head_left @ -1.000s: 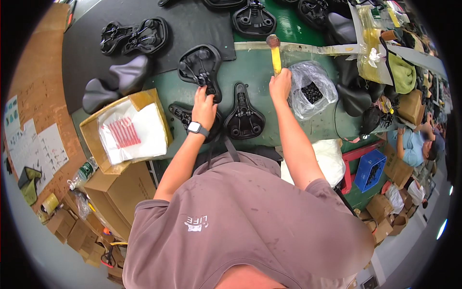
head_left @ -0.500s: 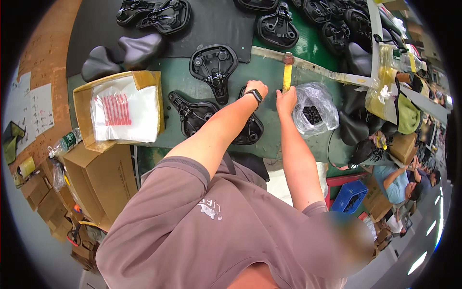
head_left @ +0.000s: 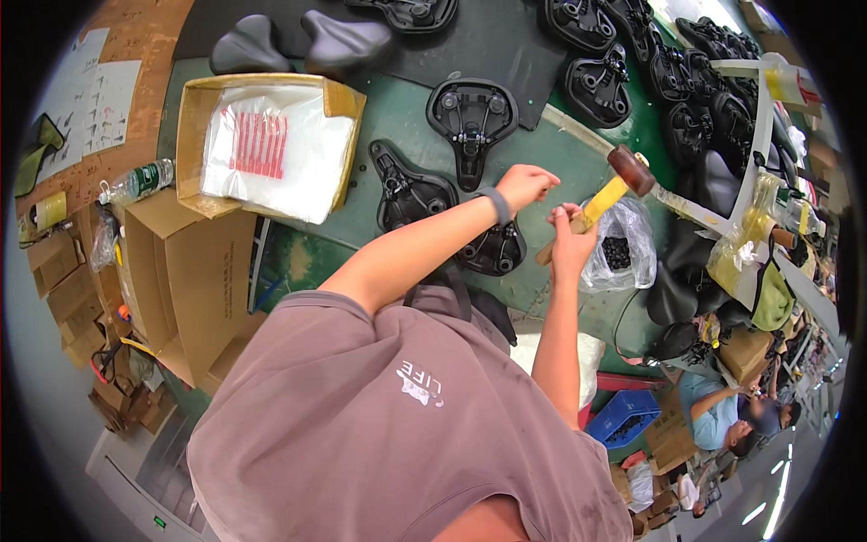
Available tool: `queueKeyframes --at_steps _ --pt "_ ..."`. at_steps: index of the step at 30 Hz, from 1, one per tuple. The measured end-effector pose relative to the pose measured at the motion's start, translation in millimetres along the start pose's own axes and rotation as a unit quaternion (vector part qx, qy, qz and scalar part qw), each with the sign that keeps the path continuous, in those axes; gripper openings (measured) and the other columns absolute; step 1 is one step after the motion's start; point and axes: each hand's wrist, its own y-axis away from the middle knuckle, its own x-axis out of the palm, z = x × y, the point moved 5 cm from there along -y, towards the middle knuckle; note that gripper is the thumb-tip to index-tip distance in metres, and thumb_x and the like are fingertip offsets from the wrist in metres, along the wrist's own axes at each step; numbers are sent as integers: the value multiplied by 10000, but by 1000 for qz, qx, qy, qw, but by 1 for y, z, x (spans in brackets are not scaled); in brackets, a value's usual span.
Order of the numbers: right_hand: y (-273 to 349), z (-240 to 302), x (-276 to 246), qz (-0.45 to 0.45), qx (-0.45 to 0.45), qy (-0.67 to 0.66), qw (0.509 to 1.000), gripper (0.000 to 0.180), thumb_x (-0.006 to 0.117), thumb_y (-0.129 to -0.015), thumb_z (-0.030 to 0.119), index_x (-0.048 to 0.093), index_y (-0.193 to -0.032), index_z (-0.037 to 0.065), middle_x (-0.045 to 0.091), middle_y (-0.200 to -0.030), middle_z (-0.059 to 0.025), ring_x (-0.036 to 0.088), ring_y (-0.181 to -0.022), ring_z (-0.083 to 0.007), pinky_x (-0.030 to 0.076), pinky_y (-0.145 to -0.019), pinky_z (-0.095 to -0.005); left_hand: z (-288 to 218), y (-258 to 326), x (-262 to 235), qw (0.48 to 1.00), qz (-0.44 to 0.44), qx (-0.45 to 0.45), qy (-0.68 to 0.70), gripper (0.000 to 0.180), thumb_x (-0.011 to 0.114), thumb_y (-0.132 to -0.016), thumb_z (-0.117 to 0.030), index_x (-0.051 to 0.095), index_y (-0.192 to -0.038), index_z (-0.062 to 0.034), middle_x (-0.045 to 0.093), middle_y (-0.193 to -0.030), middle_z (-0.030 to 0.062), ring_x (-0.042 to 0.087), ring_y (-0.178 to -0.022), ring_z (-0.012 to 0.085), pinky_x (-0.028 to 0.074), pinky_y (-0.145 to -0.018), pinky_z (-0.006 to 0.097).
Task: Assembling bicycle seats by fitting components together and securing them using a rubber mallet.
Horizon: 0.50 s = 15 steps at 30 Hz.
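Factory floor, green worktop crowded with black saddle bases lying underside up. Right hand is clamped on the yellow handle of a mallet, brown head raised up and to the right. Left hand hangs loosely closed over the near saddle base, apparently holding nothing (fingertips hidden, cannot tell for sure). Risks: the left hand sits close to the strike line, so a glancing blow could catch its fingers. The base lies loose, not fixtured, so an off-centre hit could kick it sideways into the next base. The clear bag of small black parts just right of the hand could get clipped and spill.
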Motion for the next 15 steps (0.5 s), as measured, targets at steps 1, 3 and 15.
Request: queueKeyframes --at_steps 1,3,15 --pt "28 22 9 20 7 9 1000 255 789 -1020 18 634 -1220 -19 720 -1058 -81 742 -874 -167 615 -805 -312 -4 31 -2 988 51 -46 140 248 669 -1080 -201 796 -1200 -25 768 -1125 41 721 -951 153 631 -888 341" --pt "73 63 35 42 7 21 999 259 778 -1027 10 640 -1245 -19 720 -1072 -77 735 -898 -155 613 -815 -307 -11 89 -16 943 113 -115 291 269 581 -1114 -203 737 -1221 -11 767 -1154 90 737 -1002 205 622 -962 403" --pt "189 37 116 194 39 29 980 224 760 -1048 14 659 -1246 -17 716 -1105 -54 720 -948 -134 638 -866 -309 97 190 -367 820 -479 182 -254 307 552 -1180 -316 715 -1272 -72 731 -932 118 697 -828 295 557 -748 432"
